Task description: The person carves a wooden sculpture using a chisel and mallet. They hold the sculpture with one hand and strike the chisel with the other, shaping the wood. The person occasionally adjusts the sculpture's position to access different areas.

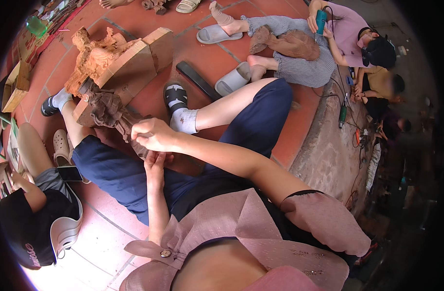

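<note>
A dark brown carved wooden figure lies slanted between my legs, its upper end resting against a pale wood block. My left hand is closed round the figure's near end, from below. Just above it, my right hand is at the figure's side, its fingers curled in a pinch. Whatever those fingers hold, if anything, is hidden. Behind, a lighter orange-brown carving with rough, intricate shapes sits against the block.
A dark flat bar lies on the red tiles beyond my foot. Ahead right, a person holds a teal power tool over a brown carving. Cords and a green tool lie right. Another person in a cap sits close left.
</note>
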A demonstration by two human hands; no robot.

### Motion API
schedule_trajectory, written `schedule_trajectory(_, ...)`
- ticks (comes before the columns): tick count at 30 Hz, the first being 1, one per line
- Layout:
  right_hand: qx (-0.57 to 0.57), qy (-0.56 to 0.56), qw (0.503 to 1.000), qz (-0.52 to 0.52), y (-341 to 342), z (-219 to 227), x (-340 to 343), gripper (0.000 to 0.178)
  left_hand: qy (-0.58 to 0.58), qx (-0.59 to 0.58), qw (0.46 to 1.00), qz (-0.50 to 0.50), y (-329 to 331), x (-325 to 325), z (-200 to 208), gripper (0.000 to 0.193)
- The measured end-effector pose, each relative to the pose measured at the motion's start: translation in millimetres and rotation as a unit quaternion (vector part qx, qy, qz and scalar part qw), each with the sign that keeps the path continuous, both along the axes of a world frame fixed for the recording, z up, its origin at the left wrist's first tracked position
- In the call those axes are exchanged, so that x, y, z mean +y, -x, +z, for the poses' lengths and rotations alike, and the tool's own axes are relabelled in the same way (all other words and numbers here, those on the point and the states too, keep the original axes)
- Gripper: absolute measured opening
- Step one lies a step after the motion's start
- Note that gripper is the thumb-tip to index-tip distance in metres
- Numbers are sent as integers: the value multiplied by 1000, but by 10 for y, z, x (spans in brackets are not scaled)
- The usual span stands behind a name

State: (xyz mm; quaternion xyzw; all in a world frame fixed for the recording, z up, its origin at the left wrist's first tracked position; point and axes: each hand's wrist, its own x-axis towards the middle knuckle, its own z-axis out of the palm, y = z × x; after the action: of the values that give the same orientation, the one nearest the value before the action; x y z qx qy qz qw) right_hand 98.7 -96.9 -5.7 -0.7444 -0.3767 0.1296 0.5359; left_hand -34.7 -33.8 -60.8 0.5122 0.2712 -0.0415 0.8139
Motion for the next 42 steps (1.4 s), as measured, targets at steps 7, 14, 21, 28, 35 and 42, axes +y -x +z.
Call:
schedule_trajectory(7,162,19,986,-29,-76,-90,-145,10,20,12,1000,4,9,-8,72,22)
schedule_trajectory(14,48,2,999,9,18,-178,-77,9,11,2,1000,-12,-20,-31,3,19)
schedule_trajectory(21,128,-16,990,-51,-45,-105,-122,10,19,19,999,24,-19,-36,70,24)
schedule_trajectory(28,105,-36,993,-51,-129,-69,-183,8,26,2,1000,-14,5,12,64,25)
schedule_trajectory(35,210,-19,972,-100,-76,185,-625,9,-6,-1,1000,9,3,-31,114,28)
schedule_trajectory(42,77,11,996,-54,32,127,-656,14,-87,-17,990,109,40,-70,316,32)
